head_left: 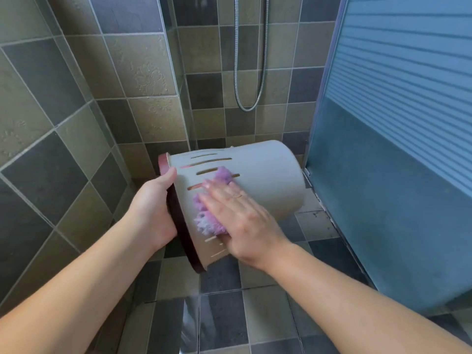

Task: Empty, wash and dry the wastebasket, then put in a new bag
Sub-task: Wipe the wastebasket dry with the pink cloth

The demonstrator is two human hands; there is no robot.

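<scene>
Above the tiled floor, left hand grips the wastebasket rim — right hand, fingers flat, presses a purple cloth.

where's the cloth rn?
Head view, centre: the purple cloth is flat against the wastebasket side, under the right hand; the left hand grips the rim.

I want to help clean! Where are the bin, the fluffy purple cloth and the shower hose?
Pale grey plastic wastebasket (268, 180), head view, bare side wall.
Fluffy purple cloth (222, 175), head view, top edge.
Silver shower hose (249, 108), head view, bottom loop.
</scene>
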